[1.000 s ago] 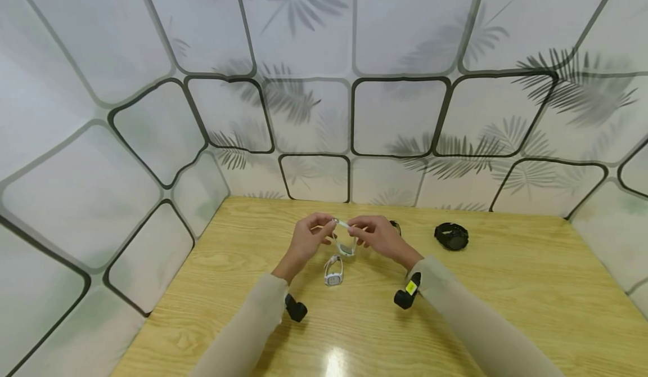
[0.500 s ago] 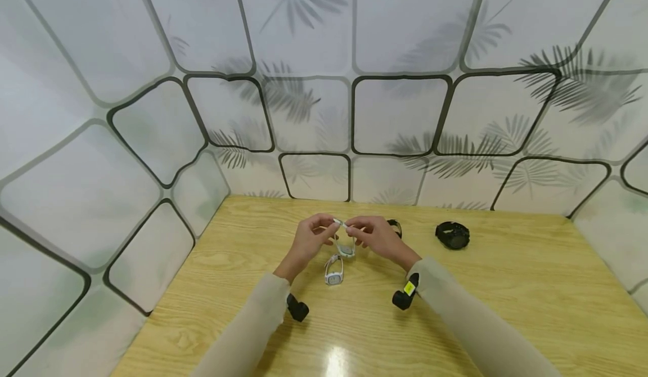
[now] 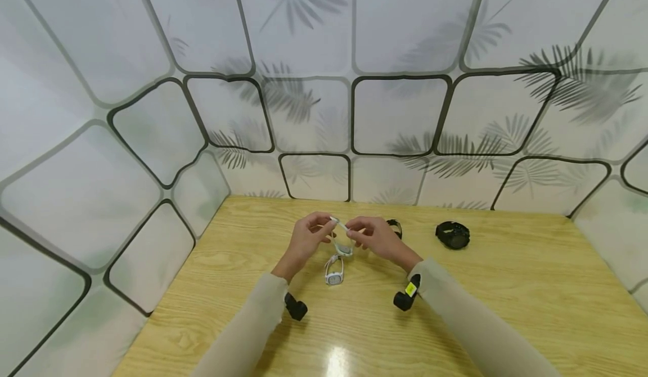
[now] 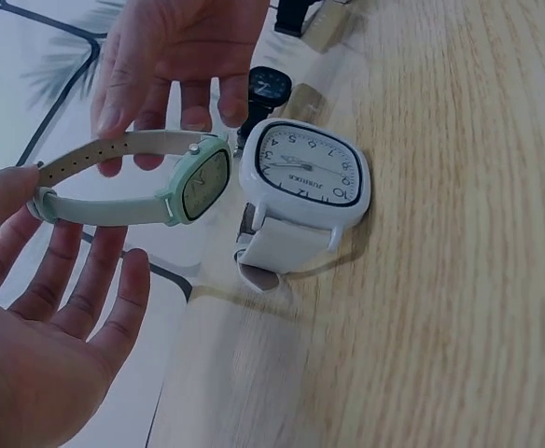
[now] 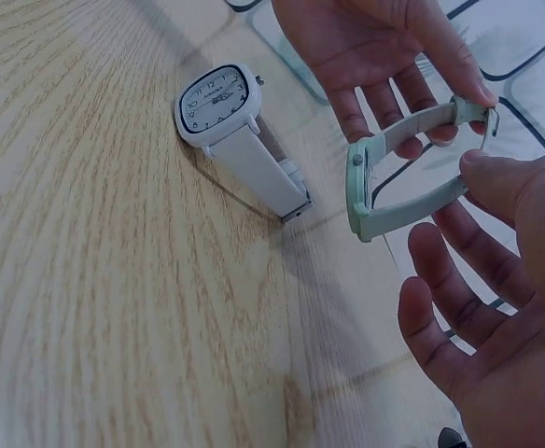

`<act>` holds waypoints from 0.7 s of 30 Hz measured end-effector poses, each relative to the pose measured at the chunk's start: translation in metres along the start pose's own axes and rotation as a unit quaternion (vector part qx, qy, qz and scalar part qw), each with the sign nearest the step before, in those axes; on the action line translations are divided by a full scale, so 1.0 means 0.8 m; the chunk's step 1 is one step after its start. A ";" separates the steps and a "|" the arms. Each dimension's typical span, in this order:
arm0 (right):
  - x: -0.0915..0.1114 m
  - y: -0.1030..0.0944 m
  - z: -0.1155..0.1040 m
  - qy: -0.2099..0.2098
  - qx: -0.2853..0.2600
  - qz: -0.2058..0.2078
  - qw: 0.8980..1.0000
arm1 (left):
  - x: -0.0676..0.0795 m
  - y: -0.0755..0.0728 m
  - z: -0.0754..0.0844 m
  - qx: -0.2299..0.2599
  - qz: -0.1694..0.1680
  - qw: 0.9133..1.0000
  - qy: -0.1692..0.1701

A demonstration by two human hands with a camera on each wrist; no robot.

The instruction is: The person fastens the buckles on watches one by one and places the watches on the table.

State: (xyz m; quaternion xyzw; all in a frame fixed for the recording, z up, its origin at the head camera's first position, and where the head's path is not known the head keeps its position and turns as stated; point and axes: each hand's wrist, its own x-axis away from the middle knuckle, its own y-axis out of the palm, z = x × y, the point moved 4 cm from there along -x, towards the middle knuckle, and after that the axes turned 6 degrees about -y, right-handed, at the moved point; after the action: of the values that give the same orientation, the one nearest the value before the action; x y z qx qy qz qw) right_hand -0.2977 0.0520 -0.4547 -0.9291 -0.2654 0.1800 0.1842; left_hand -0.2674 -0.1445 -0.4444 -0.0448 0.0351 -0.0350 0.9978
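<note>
A pale green wristwatch [image 3: 345, 250] is held up off the table between both hands, its strap bent round into a loop. My left hand [image 3: 305, 241] pinches the buckle end of the strap between thumb and finger. Opposite it, my right hand [image 3: 381, 237] pinches the other strap piece. In the right wrist view, the buckle [image 5: 493, 121] shows by the left thumb, and the right thumb presses on the strap [image 5: 412, 214]. Just below the hands, a white square-faced wristwatch [image 4: 308, 166] rests on the table with its strap curved behind it.
A black watch [image 3: 453, 236] lies on the table to the right. Behind the right hand sits another dark watch [image 3: 396, 228], partly hidden. Patterned fabric walls [image 3: 314, 177] border the wooden table [image 3: 243, 253] at the back and sides.
Over the last half second the fingertips have drawn slightly apart, showing more of the green strap between them. The green watch has shifted a little to the left. The other watches stay put.
</note>
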 end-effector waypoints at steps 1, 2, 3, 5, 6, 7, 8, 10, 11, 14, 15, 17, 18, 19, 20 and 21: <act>0.000 0.000 0.001 0.000 -0.003 0.000 1.000 | 0.000 -0.001 0.000 0.001 0.001 1.000 -0.001; 0.001 0.000 0.002 -0.001 -0.006 0.000 1.000 | 0.000 -0.001 -0.001 0.005 0.001 1.000 -0.005; 0.001 0.001 0.002 -0.001 -0.007 0.001 1.000 | 0.000 -0.002 -0.002 0.009 0.000 1.000 -0.007; 0.002 0.001 0.002 -0.004 -0.010 0.004 1.000 | 0.000 -0.002 -0.003 0.019 -0.005 1.000 -0.012; 0.002 0.002 0.002 -0.005 -0.011 0.005 1.000 | 0.000 -0.001 -0.003 0.024 -0.008 1.000 -0.015; 0.002 0.002 0.003 -0.005 -0.013 0.005 1.000 | -0.001 -0.001 -0.004 0.029 -0.010 0.999 -0.016; 0.002 0.003 0.003 -0.006 -0.014 0.005 1.000 | -0.001 0.000 -0.004 0.031 -0.012 0.999 -0.019; 0.003 0.004 0.004 -0.006 -0.017 0.004 1.000 | -0.002 0.000 -0.003 0.033 -0.016 0.999 -0.024; 0.004 0.004 0.005 -0.005 -0.019 0.004 1.000 | -0.002 0.001 -0.004 0.031 -0.019 0.999 -0.027; 0.006 0.004 0.005 -0.003 -0.019 0.006 1.000 | -0.002 0.001 -0.004 0.023 -0.029 0.999 -0.034; 0.007 0.004 0.005 -0.003 -0.018 0.006 1.000 | -0.001 0.001 -0.004 0.023 -0.032 0.999 -0.035; 0.007 0.003 0.003 -0.006 -0.014 0.007 1.000 | -0.001 0.002 -0.005 0.025 -0.034 0.999 -0.034; 0.007 0.003 0.003 -0.008 -0.011 0.006 1.000 | 0.000 0.002 -0.006 0.025 -0.033 0.999 -0.032; 0.007 0.003 0.002 -0.009 -0.009 0.005 1.000 | 0.000 0.002 -0.006 0.026 -0.032 0.999 -0.030; 0.007 0.004 0.001 -0.011 -0.008 0.005 1.000 | 0.001 0.002 -0.006 0.026 -0.030 0.999 -0.027; 0.007 0.004 0.001 -0.012 -0.008 0.004 1.000 | 0.001 0.002 -0.007 0.025 -0.029 0.999 -0.025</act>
State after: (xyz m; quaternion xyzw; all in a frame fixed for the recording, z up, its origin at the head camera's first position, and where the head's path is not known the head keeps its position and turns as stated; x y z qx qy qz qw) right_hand -0.2921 0.0530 -0.4582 -0.9294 -0.2651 0.1902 0.1726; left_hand -0.2666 -0.1432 -0.4500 -0.0213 0.0077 -0.0632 0.9977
